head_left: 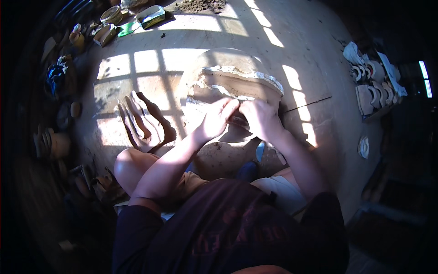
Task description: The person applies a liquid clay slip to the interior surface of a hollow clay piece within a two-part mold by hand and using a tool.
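Both hands [215,120] curl at a hollow clay form [248,86] (from here I can't tell what they pinch), curved pieces [151,132] leftward

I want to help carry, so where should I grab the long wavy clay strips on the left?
I'd put the grip under the middle of the clay strips, coming from the right, the side nearer the left hand. They're long and curved, lying side by side on the floor, so lifting one end might bend them.
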Demonstrator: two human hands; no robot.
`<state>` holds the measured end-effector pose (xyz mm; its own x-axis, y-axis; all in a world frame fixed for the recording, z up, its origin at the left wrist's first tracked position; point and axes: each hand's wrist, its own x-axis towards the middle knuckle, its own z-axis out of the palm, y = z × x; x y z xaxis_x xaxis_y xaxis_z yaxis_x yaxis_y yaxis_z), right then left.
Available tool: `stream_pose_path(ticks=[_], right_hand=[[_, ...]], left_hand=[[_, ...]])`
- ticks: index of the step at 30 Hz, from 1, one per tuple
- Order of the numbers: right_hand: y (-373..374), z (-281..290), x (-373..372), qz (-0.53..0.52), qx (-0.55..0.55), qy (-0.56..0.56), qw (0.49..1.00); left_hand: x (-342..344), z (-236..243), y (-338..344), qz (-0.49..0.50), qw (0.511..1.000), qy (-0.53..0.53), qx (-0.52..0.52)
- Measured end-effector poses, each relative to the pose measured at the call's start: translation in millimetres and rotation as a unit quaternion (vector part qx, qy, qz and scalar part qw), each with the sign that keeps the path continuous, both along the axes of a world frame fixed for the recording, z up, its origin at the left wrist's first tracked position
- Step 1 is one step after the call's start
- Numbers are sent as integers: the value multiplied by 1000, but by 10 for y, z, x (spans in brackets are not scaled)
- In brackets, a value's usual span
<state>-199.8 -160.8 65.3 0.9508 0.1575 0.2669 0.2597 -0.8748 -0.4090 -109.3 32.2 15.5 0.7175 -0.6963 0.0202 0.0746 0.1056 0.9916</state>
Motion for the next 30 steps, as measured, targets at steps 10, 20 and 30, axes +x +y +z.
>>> stream_pose_path(ticks=[10,20,30], right_hand=[[38,-46,1115,-181,100,243,948],[-70,-225,1314,-153,144,245,946],[-200,-488,967,-117,43,155,980]], left_hand=[[1017,-733,184,470,840,-197,184],[1106,-702,65,419,861,-230,175],[1155,-733,48,402,872,-208,188]])
